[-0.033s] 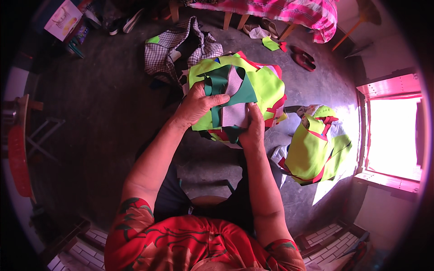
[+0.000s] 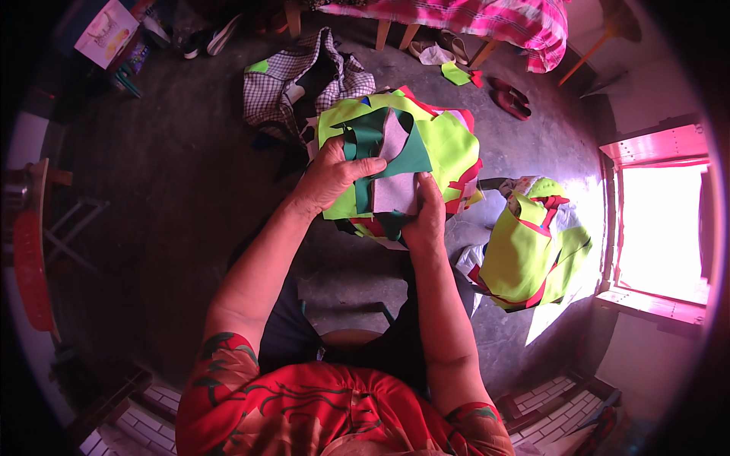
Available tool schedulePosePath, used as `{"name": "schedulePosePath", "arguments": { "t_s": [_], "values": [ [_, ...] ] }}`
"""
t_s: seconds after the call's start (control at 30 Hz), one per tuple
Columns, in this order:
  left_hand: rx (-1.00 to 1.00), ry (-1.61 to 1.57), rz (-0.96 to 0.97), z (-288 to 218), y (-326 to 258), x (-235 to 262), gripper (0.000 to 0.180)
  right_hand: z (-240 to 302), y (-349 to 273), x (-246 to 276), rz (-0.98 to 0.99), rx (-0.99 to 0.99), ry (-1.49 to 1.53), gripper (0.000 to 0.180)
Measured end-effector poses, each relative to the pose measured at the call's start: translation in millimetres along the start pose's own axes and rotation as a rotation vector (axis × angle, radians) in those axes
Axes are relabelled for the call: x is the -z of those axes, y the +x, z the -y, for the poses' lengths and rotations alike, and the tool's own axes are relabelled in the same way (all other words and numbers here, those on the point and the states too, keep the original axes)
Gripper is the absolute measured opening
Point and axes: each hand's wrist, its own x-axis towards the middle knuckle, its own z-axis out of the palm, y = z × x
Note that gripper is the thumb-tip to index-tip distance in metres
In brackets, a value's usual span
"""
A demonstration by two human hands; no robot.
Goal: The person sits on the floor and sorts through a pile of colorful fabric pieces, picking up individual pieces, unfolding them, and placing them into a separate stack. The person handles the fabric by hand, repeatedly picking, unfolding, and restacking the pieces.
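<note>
My left hand (image 2: 334,176) grips dark green fabric pieces (image 2: 412,152), its thumb lying across them and pressing down. Between the green pieces shows a greyish-pink cloth piece (image 2: 395,194). My right hand (image 2: 426,216) pinches the right lower edge of the same pieces, its fingers partly hidden beneath. Under both hands sits a heap of fabric scraps (image 2: 450,144), mostly neon yellow-green, with red and blue bits at its edges. What supports the heap is hidden.
A second bundle of yellow-green cloth (image 2: 517,258) stands to the right, near a bright window (image 2: 660,228). Checked cloth (image 2: 277,95) lies on the floor beyond the heap. Dark red shoes (image 2: 510,99) and small scraps (image 2: 455,74) lie by a bed with a pink cover (image 2: 487,23).
</note>
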Motion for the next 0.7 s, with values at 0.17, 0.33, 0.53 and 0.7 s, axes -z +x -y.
{"name": "schedulePosePath", "arguments": {
  "t_s": [0.17, 0.33, 0.53, 0.7],
  "values": [
    [-0.005, -0.147, -0.044, 2, 1, 2, 0.031, 1, 0, -2, -0.02, -0.052, 0.085, 0.033],
    [0.019, -0.272, -0.082, -7, 5, 13, 0.028, 0, 4, 1, -0.092, -0.092, 0.188, 0.015],
    [-0.035, -0.35, -0.14, -11, 6, 14, 0.029, 3, 2, -2, -0.207, 0.061, 0.083, 0.013],
    [-0.079, -0.357, -0.154, -18, 5, 18, 0.028, 6, 6, 7, -0.273, 0.269, -0.081, 0.01]
  ]
}}
